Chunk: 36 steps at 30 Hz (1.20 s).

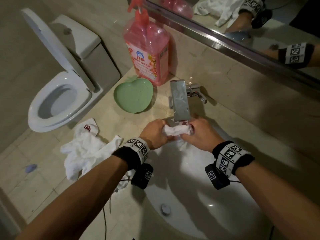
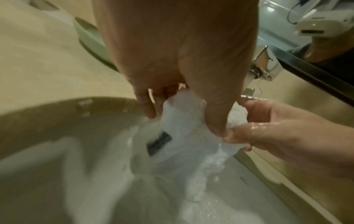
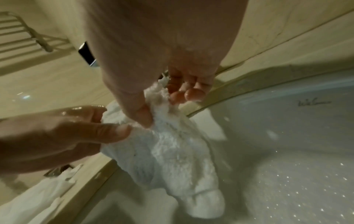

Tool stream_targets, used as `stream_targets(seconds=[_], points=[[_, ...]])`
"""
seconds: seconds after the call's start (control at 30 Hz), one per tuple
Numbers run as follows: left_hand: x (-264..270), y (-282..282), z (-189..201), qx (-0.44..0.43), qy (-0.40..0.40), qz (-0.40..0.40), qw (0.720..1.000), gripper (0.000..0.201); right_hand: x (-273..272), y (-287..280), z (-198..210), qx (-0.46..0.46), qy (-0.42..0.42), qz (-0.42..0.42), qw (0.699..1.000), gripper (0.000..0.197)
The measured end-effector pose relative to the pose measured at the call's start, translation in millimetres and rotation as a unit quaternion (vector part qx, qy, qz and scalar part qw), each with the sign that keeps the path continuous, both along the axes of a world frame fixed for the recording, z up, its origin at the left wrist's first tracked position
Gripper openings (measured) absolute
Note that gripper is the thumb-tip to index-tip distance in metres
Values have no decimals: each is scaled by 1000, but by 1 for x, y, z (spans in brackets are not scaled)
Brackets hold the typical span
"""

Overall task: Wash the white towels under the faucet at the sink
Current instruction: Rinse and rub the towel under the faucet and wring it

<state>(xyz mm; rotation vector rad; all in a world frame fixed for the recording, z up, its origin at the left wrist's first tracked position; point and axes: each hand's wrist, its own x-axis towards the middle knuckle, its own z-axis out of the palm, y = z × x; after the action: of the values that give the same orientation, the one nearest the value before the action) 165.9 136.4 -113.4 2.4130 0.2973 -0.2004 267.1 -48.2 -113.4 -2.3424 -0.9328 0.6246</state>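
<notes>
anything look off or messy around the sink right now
One thing: a crumpled pile of white towels lies on the counter left of the sink, one end draped over the basin rim. Otherwise both hands grip a towel under the faucet.

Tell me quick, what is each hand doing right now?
Left hand: grips one end of the wet white towel under the faucet.
Right hand: grips the towel's other end.
</notes>
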Motion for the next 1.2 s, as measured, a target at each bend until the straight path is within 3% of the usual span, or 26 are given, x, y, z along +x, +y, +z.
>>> stream_targets(seconds=[0.13,0.2,0.3,0.33,0.43,0.5,0.57,0.7,0.83,0.87,0.93,1.0,1.07,1.1,1.2], points=[[15,-2,12,-141,75,-28,987,37,9,-12,-4,-25,101,-34,994,28],[20,-7,16,-210,89,-17,973,42,12,-21,-5,-17,165,-60,984,37],[24,-10,16,-189,86,19,978,44,17,-34,-2,-43,204,-65,976,74],[24,-9,14,-178,83,40,980,44,19,-37,-1,-53,207,-69,974,76],[23,-11,8,-110,79,90,987,33,23,-40,0,-45,205,-105,972,55],[24,-17,4,-47,91,83,991,30,19,-33,2,-44,195,-144,969,54],[25,-22,2,-55,112,95,988,29,11,-21,2,-33,182,-184,965,56],[30,-20,3,-177,130,157,963,36,-5,3,-1,62,240,-220,943,55],[25,-26,14,-334,104,187,918,29,-17,24,-3,104,260,-144,949,94],[22,-28,17,-363,102,175,909,26,-19,29,-6,98,247,-138,954,91],[19,-29,20,-377,101,132,911,19,-16,36,-9,115,262,-191,939,63],[16,-22,19,-273,93,93,953,19,-11,36,-12,108,265,-225,932,46],[11,-11,14,-135,82,62,986,38,-6,31,-14,87,252,-216,939,43],[10,-7,11,-108,79,42,990,54,-5,27,-15,89,260,-222,936,42],[11,-4,0,-147,80,-9,986,91,-2,19,-12,138,321,-245,904,44]])
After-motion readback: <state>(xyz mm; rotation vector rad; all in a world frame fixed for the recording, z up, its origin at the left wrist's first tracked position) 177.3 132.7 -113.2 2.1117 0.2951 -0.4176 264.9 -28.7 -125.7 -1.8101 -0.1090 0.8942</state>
